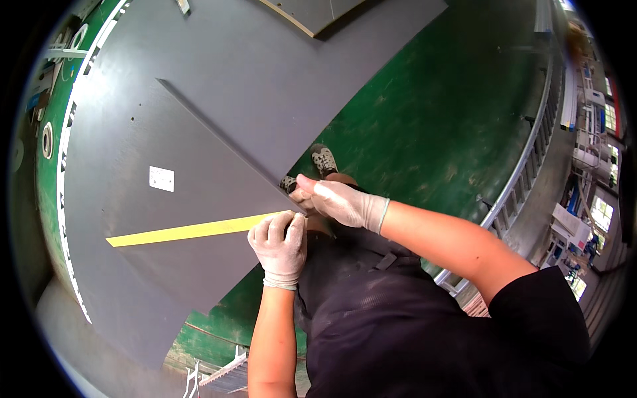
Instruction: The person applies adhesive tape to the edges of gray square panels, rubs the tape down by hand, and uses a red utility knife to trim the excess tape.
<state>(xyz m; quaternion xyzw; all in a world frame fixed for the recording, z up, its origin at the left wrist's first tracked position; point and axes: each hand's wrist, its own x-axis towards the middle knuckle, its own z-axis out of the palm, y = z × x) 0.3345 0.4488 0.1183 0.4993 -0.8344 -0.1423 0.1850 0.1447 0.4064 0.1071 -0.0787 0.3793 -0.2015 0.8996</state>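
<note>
Grey panels dominate the scene, the topmost sheet lying on a stack of larger dark grey boards that rests above a green workshop floor. Its near corner points toward a person in a black shirt who stands at the edge of the stack, both hands in pale work gloves. A narrow yellow strip runs along the sheet's lower edge, from the middle of the sheet to that corner. The left hand has its fingers curled tight over the near end of the strip, gripping the panel's edge just short of the corner. The right hand reaches across and rests on the corner itself, fingers closed around the tip, touching the left hand's knuckles. A small white label sits on the sheet above the strip. One grey shoe shows on the floor just beyond the hands. Metal railings curve along the floor's right side.
</note>
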